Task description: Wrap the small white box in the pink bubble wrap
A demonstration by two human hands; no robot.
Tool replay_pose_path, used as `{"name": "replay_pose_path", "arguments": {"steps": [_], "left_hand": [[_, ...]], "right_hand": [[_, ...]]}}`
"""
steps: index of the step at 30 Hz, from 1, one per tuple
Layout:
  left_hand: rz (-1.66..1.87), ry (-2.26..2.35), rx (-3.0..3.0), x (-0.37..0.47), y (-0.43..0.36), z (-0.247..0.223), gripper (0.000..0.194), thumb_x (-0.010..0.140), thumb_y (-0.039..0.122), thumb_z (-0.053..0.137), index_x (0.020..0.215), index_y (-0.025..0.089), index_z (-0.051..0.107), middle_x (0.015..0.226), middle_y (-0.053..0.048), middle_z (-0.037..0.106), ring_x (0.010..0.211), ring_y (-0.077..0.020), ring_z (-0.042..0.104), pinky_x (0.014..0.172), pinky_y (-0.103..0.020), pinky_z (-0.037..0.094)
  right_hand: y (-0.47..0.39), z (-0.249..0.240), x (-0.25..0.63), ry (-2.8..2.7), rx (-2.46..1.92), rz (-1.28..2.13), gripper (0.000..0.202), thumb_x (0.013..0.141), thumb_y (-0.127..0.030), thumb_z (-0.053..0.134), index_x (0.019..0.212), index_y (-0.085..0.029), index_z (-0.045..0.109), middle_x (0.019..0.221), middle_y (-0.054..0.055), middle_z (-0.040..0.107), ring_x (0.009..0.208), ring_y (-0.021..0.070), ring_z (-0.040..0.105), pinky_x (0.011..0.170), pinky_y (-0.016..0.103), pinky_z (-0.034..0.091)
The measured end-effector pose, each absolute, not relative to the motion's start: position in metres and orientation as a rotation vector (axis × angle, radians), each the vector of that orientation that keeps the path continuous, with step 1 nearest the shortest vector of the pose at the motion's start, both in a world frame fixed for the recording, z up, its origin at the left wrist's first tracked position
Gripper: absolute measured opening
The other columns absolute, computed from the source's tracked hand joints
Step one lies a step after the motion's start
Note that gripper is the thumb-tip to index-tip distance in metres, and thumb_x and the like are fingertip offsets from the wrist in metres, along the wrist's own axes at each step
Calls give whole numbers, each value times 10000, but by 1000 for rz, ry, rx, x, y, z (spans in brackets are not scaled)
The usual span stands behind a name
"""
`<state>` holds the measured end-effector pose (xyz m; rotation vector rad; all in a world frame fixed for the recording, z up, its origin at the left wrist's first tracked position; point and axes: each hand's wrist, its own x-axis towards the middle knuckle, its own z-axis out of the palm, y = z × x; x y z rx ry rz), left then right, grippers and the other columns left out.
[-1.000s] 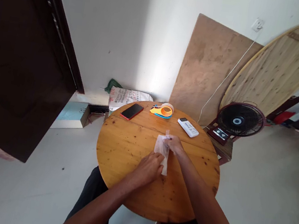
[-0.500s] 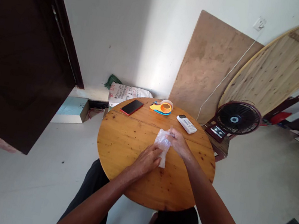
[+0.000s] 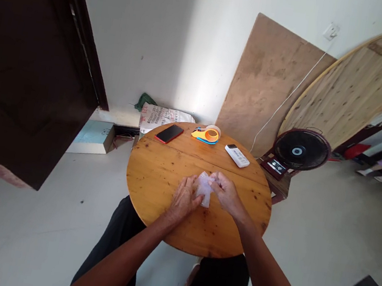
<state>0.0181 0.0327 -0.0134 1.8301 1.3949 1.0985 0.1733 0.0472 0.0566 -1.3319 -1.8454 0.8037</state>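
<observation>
Translucent whitish plastic packet [image 3: 205, 197], probably light, soft, slippery; best taken by edges. Right hand [image 3: 225, 194] pinches upper right edge; left hand [image 3: 183, 199] loosely spread against left side.

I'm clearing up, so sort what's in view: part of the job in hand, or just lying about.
In the job: translucent plastic packet, being handled; wooden table beneath; probably the tape dispenser, untouched.

Likely just lying about: phone, white remote, fan, printed sack.
</observation>
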Motion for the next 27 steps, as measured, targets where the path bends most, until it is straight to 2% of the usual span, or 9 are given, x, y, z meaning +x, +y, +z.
{"name": "replay_pose_path", "arguments": {"steps": [2, 4, 7, 9, 11, 13, 17, 21, 27], "left_hand": [[1095, 1363, 1845, 17, 34, -14, 682, 744, 222, 625, 1352, 199, 319, 1251, -103, 483, 1188, -250, 459, 1019, -431, 385], [1111, 1333, 1877, 17, 36, -14, 683, 751, 215, 619, 1367, 208, 324, 1280, -101, 473, 1202, -248, 447, 1042, -427, 363], [1146, 1291, 1937, 16, 37, -15, 524, 763, 205, 604, 1264, 211, 451, 1246, -84, 497, 1176, -228, 468, 1028, -396, 381], [1154, 1279, 1969, 16, 38, -16, 372, 771, 202, 592, 1137, 202, 528, 1224, -83, 506, 1174, -222, 473, 1013, -386, 395], [1132, 1277, 1989, 15, 39, -17, 274, 770, 192, 589, 1042, 196, 556, 1234, -89, 499, 1181, -221, 475, 999, -387, 405], [1086, 1285, 2004, 14, 40, -17, 226, 770, 191, 592, 995, 197, 567, 1244, -90, 499, 1174, -222, 485, 984, -396, 411], [1009, 1271, 2072, 9, 42, -14, 189, 803, 216, 566, 990, 196, 585, 1208, -82, 542, 1153, -224, 495, 978, -407, 401], [1026, 1129, 2161, -1, 43, -12, 146, 810, 187, 546, 945, 193, 603, 1126, -70, 591, 1098, -209, 523, 968, -384, 412], [1099, 1043, 2224, -10, 42, -16, 210, 804, 153, 550, 993, 209, 624, 1256, -75, 565, 1181, -202, 501, 1021, -401, 385]], "right_hand": [[36, 55, 171, -1885, -1385, 714, 144, 839, -338, 492, 820, -200, 527, 708, -22, 547, 630, 120, 482, 601, 217, 381], [24, 52, 169, -1892, -1426, 661, 135, 857, -329, 476, 849, -207, 533, 728, -18, 574, 642, 124, 502, 614, 218, 390], [9, 45, 164, -1879, -1454, 626, 145, 891, -328, 437, 889, -221, 534, 797, -2, 623, 686, 136, 550, 656, 226, 420], [1, 39, 160, -1871, -1440, 594, 151, 905, -321, 423, 911, -232, 545, 906, 17, 656, 791, 153, 593, 742, 244, 444], [-5, 34, 156, -1868, -1389, 528, 151, 911, -302, 420, 924, -241, 558, 1035, 35, 653, 943, 172, 595, 851, 275, 439], [-10, 30, 151, -1862, -1338, 443, 152, 912, -282, 419, 911, -242, 566, 1070, 50, 639, 1021, 185, 571, 905, 301, 426], [-16, 29, 144, -1850, -1352, 365, 162, 919, -248, 401, 877, -242, 557, 1018, 53, 634, 998, 186, 567, 890, 300, 428], [-19, 31, 145, -1865, -1475, 369, 143, 917, -233, 406, 873, -237, 542, 934, 28, 647, 869, 173, 587, 782, 275, 434], [-20, 24, 150, -1946, -1459, 330, 166, 913, -232, 400, 891, -235, 565, 902, 31, 654, 841, 170, 598, 771, 283, 461]]}}
